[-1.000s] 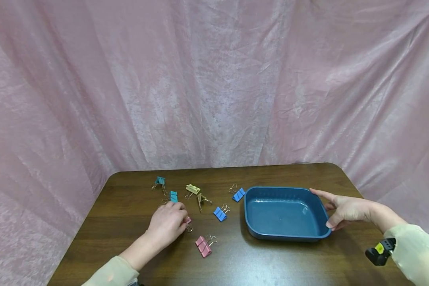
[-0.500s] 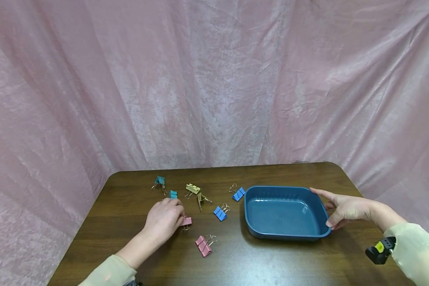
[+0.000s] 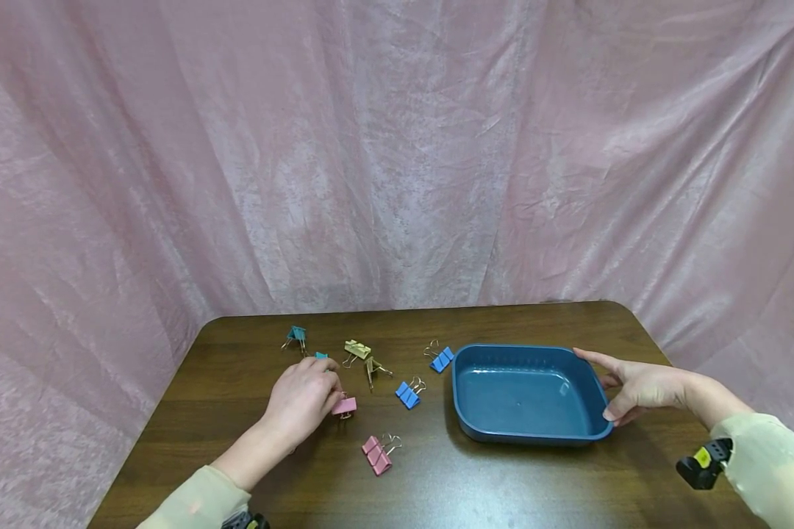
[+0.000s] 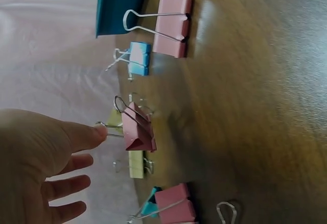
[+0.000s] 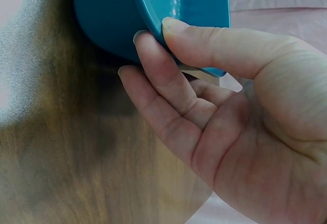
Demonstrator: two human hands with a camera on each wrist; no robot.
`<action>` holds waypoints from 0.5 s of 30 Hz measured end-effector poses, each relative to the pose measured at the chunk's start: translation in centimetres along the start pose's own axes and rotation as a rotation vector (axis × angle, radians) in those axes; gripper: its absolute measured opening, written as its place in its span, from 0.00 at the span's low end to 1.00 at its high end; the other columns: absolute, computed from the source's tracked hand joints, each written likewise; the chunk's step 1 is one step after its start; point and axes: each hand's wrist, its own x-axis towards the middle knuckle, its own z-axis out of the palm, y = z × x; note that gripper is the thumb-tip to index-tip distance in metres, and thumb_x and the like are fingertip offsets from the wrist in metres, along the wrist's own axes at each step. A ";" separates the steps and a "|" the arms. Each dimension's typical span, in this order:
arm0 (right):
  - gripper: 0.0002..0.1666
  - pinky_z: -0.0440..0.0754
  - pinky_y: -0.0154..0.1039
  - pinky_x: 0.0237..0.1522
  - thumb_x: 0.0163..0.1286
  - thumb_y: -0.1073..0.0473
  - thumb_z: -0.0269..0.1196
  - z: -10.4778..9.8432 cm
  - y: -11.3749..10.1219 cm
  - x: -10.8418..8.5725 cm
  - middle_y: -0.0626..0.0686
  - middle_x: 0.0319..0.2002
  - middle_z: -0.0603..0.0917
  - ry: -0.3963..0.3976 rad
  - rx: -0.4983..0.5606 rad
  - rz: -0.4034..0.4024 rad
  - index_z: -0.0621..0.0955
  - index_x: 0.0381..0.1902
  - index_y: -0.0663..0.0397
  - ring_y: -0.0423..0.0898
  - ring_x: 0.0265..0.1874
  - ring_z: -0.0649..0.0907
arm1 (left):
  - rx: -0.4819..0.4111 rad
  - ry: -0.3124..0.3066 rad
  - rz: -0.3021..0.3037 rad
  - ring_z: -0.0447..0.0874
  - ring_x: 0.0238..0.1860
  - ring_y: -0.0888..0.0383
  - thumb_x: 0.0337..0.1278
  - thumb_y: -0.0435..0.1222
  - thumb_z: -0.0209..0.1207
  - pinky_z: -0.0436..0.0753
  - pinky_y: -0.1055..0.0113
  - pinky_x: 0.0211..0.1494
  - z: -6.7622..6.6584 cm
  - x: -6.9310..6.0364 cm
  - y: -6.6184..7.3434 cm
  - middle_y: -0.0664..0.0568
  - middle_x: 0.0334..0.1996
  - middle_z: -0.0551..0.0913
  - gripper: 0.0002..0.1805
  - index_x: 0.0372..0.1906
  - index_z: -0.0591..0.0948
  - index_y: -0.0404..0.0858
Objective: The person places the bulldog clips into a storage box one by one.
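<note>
My left hand point(image 3: 304, 397) pinches one wire handle of a pink binder clip point(image 4: 138, 128) between thumb and finger. In the head view that pink clip point(image 3: 345, 405) shows at the fingertips. A second pink clip point(image 4: 175, 203), below it in the left wrist view, is mostly hidden behind the hand in the head view. My right hand point(image 3: 648, 389) grips the right end of a blue plastic tray point(image 3: 529, 441). Its thumb lies on the rim point(image 5: 148, 9), with fingers against the outer wall. The tray holds nothing.
Another pink clip point(image 3: 377, 455) lies nearer the front. Two blue clips point(image 3: 408, 395) lie left of the tray. Two yellow clips point(image 3: 357, 350) and a teal clip point(image 3: 295, 334) lie farther back; a second teal clip point(image 3: 320, 355) is partly covered by the left hand. A pink curtain point(image 3: 397, 147) hangs behind the table.
The left hand has shifted slightly left and back, and the pink clip at its fingertips has turned and shows more. The right hand and the tray stay put.
</note>
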 end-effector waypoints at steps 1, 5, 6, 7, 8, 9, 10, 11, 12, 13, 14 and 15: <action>0.72 0.83 0.60 0.49 0.56 0.76 0.72 0.0 0.0 0.0 0.88 0.71 0.43 0.002 -0.003 0.003 0.37 0.82 0.49 0.73 0.64 0.71 | -0.011 0.003 -0.001 0.82 0.48 0.47 0.50 0.33 0.72 0.81 0.49 0.49 -0.1 0.1 0.0 0.52 0.43 0.85 0.10 0.22 0.83 0.47; 0.72 0.84 0.59 0.48 0.56 0.76 0.72 0.0 -0.2 0.0 0.88 0.71 0.45 0.001 -0.015 0.010 0.37 0.83 0.49 0.74 0.65 0.70 | -0.063 0.011 -0.005 0.82 0.51 0.47 0.51 0.35 0.74 0.80 0.49 0.52 -0.7 0.6 0.1 0.51 0.47 0.86 0.10 0.23 0.83 0.48; 0.72 0.84 0.59 0.48 0.56 0.76 0.72 0.0 -0.2 0.0 0.88 0.71 0.45 -0.001 -0.018 0.010 0.37 0.83 0.49 0.74 0.65 0.70 | -0.075 0.013 -0.004 0.82 0.52 0.46 0.51 0.36 0.75 0.79 0.49 0.53 -0.9 0.8 0.1 0.50 0.48 0.86 0.11 0.23 0.83 0.49; 0.72 0.84 0.58 0.48 0.56 0.76 0.72 0.0 -0.3 0.1 0.88 0.70 0.45 -0.003 -0.019 0.009 0.37 0.83 0.49 0.74 0.65 0.70 | -0.082 0.015 -0.004 0.82 0.52 0.46 0.51 0.36 0.75 0.79 0.49 0.54 -1.0 0.9 0.2 0.50 0.48 0.86 0.10 0.23 0.83 0.49; 0.72 0.84 0.58 0.48 0.56 0.76 0.72 0.0 -0.3 0.1 0.88 0.70 0.45 -0.005 -0.019 0.009 0.37 0.83 0.49 0.74 0.65 0.70 | -0.091 0.018 -0.004 0.82 0.53 0.46 0.51 0.37 0.75 0.79 0.49 0.55 -1.2 1.1 0.2 0.49 0.49 0.86 0.10 0.24 0.84 0.49; 0.72 0.84 0.58 0.48 0.56 0.76 0.72 0.0 -0.3 0.1 0.88 0.70 0.45 -0.006 -0.020 0.010 0.37 0.83 0.49 0.74 0.65 0.70 | -0.097 0.021 -0.003 0.81 0.53 0.46 0.51 0.37 0.75 0.79 0.49 0.55 -1.4 1.2 0.2 0.48 0.49 0.86 0.10 0.24 0.84 0.49; 0.72 0.84 0.58 0.48 0.56 0.76 0.72 0.0 -0.3 0.1 0.88 0.70 0.45 -0.006 -0.020 0.011 0.37 0.83 0.49 0.74 0.64 0.71 | -0.102 0.024 -0.003 0.81 0.54 0.46 0.51 0.37 0.76 0.78 0.49 0.56 -1.6 1.4 0.3 0.49 0.49 0.86 0.09 0.24 0.84 0.49; 0.72 0.84 0.59 0.48 0.56 0.77 0.72 0.0 -0.4 0.2 0.88 0.70 0.45 -0.004 -0.020 0.012 0.38 0.83 0.49 0.74 0.65 0.70 | -0.106 0.028 -0.001 0.81 0.54 0.46 0.50 0.37 0.76 0.78 0.49 0.56 -1.7 1.5 0.3 0.49 0.50 0.86 0.09 0.25 0.85 0.49; 0.72 0.84 0.59 0.47 0.56 0.77 0.72 0.1 -0.4 0.2 0.88 0.70 0.45 -0.002 -0.021 0.015 0.38 0.83 0.49 0.75 0.65 0.70 | -0.111 0.030 -0.003 0.81 0.54 0.47 0.50 0.38 0.76 0.78 0.49 0.56 -1.9 1.7 0.3 0.49 0.50 0.85 0.09 0.25 0.85 0.49; 0.72 0.84 0.59 0.47 0.55 0.77 0.72 0.1 -0.4 0.2 0.88 0.70 0.45 0.000 -0.022 0.018 0.38 0.83 0.49 0.75 0.65 0.70 | -0.113 0.032 -0.005 0.81 0.54 0.47 0.50 0.38 0.76 0.78 0.50 0.56 -2.0 1.8 0.3 0.50 0.50 0.85 0.09 0.25 0.85 0.49; 0.72 0.84 0.59 0.47 0.56 0.77 0.72 0.1 -0.4 0.2 0.88 0.70 0.45 0.000 -0.023 0.019 0.38 0.83 0.49 0.75 0.65 0.69 | -0.119 0.035 -0.007 0.81 0.54 0.47 0.49 0.38 0.76 0.78 0.50 0.56 -2.2 1.9 0.3 0.50 0.50 0.85 0.09 0.25 0.85 0.49; 0.72 0.84 0.58 0.47 0.56 0.76 0.72 0.1 -0.5 0.2 0.88 0.71 0.44 0.001 -0.025 0.023 0.38 0.83 0.48 0.75 0.66 0.69 | -0.124 0.036 -0.010 0.81 0.54 0.48 0.49 0.38 0.76 0.78 0.50 0.56 -2.3 2.1 0.4 0.50 0.50 0.85 0.09 0.26 0.85 0.49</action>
